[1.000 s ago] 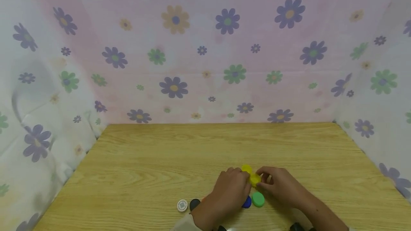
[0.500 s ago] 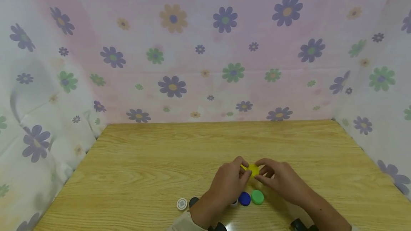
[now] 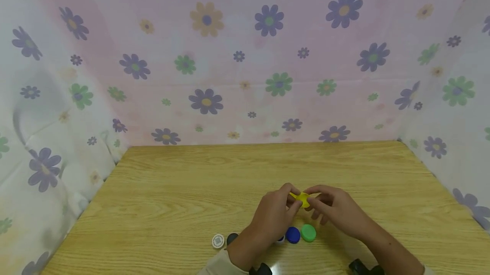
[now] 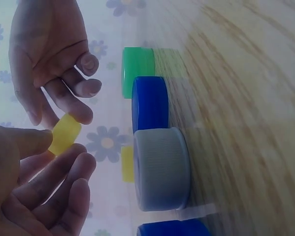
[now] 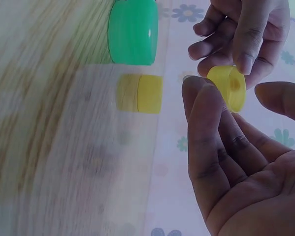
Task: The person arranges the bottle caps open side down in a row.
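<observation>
A yellow bottle cap (image 3: 303,199) is held above the table, pinched between the thumb and fingers of my left hand (image 3: 272,217). Its hollow side shows in the right wrist view, where the cap (image 5: 229,89) is tilted. My right hand (image 3: 338,211) is just to the right, fingers loosely bent with their tips at the cap's edge. The right thumb (image 5: 280,98) stands apart from the cap. A second yellow cap (image 5: 149,94) rests on the table, mostly hidden by the left fingers in the head view.
Nearer the body stand a green cap (image 3: 308,233), a blue cap (image 3: 293,235) and a white ribbed cap (image 4: 162,169). A black cap (image 3: 232,239) and a white patterned cap (image 3: 218,241) lie left of my left forearm. Flowered cloth (image 3: 229,75) surrounds the wooden table (image 3: 183,190).
Both hands have moved slightly away from the body with the yellow cap, which has turned over time. The right fingers and thumb, earlier at the cap's edges, have shifted and loosened.
</observation>
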`<action>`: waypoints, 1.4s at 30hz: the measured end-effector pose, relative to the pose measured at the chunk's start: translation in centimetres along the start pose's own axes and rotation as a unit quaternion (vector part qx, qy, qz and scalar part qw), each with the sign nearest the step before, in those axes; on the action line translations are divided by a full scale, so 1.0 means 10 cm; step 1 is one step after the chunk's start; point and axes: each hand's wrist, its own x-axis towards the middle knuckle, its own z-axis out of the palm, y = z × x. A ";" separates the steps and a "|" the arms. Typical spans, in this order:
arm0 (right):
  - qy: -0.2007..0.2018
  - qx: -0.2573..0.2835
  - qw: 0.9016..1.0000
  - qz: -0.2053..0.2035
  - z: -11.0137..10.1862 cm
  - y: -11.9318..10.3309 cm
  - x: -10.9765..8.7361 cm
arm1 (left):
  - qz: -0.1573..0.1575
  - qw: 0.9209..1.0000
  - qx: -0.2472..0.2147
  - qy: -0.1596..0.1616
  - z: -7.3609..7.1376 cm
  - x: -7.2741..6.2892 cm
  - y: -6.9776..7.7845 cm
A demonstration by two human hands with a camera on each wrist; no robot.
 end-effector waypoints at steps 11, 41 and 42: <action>-0.005 0.023 1.000 0.005 -0.01 0.00 0.01 | -0.002 1.000 0.020 0.002 -0.01 0.00 0.03; -0.048 0.012 0.999 -0.018 -0.14 0.01 -0.03 | 0.012 1.000 -0.004 -0.004 0.01 0.01 0.02; -0.051 0.006 0.999 -0.018 -0.16 0.01 -0.03 | 0.009 1.000 -0.008 -0.009 0.02 0.00 0.03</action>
